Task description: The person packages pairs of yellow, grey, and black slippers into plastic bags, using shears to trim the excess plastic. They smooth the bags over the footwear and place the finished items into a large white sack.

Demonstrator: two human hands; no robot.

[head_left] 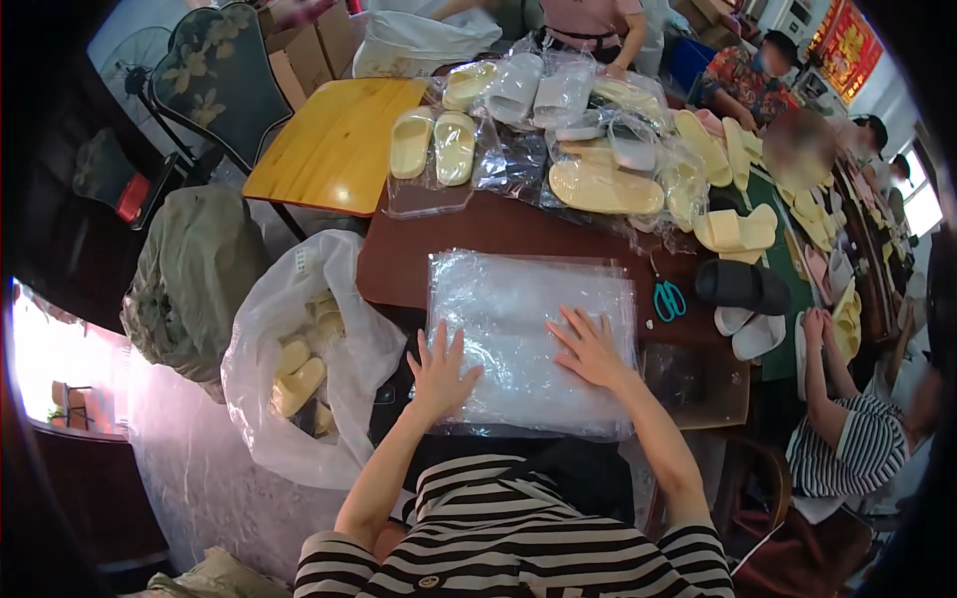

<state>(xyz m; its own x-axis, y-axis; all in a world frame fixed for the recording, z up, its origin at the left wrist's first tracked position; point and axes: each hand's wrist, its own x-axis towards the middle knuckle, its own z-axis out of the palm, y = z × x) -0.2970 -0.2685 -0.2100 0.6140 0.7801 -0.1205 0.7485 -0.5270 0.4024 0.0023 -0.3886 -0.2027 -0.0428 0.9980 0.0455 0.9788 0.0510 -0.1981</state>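
- A stack of clear plastic bags (528,339) lies flat on the dark brown table (419,249), right in front of the person and near the table's front edge; its near edge hangs a little over that edge.
- The left hand (442,371) rests palm down on the stack's lower left part, fingers spread wide and flat; it grips nothing.
- The right hand (588,351) lies palm down on the stack's right half, fingers fanned out and pointing up-left; it too only presses on the plastic.
- Both bare forearms come up from the lower edge, out of striped sleeves (518,548), and angle slightly inward toward the stack.
- Just right of the stack lie scissors with teal handles (669,298), apart from the plastic.
- Farther right are a black slipper (743,286) and white slippers (750,331).
- Across the far side of the table, pale yellow slippers (434,145) and others sit loose or in clear bags, well apart from the hands.
- Left of the table a large white plastic sack (299,369) holds more yellow slippers; only some show through its mouth.
- Another person's arm in a striped top (847,448) reaches to the table at right.
- How many bags make up the stack cannot be told; the layers blur into glare.
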